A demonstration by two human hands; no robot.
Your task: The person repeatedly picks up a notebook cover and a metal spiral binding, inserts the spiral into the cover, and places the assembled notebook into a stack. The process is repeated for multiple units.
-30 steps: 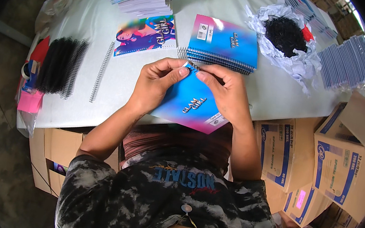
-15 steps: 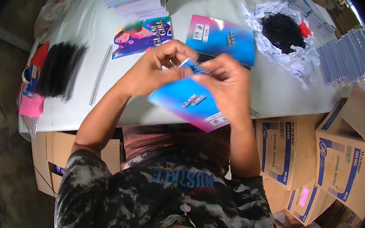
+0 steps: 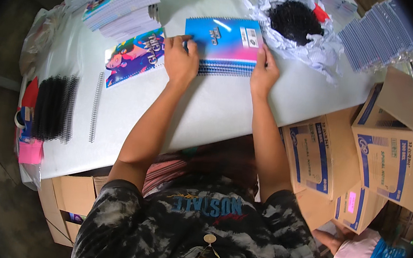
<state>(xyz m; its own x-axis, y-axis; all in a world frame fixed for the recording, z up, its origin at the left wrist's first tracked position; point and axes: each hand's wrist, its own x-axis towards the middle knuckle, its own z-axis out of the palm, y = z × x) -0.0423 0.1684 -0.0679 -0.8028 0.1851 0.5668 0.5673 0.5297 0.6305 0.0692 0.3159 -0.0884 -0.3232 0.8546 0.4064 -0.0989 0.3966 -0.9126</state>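
Note:
Both hands hold the sides of a small stack of blue and pink spiral notebooks lying on the table. My left hand is closed on the left edge, fingers curled over the top cover. At the right edge my right hand grips the stack between thumb and fingers. Several spiral bindings show along the near side, and the top cover carries a white label. Just left of my left hand lies a notebook cover with a colourful drawn figure. A single loose wire spiral lies farther left.
Black spirals are bunched at the table's left end, near tape and pink paper. A tall pile of notebooks stands far left. Crumpled paper holds a black wire coil; more notebooks sit far right. Cardboard boxes stand below, near another person's arm.
The notebook that was held up near me, both hands at its spiral, now rests on the stack. My hands have moved forward and apart to the stack's sides.

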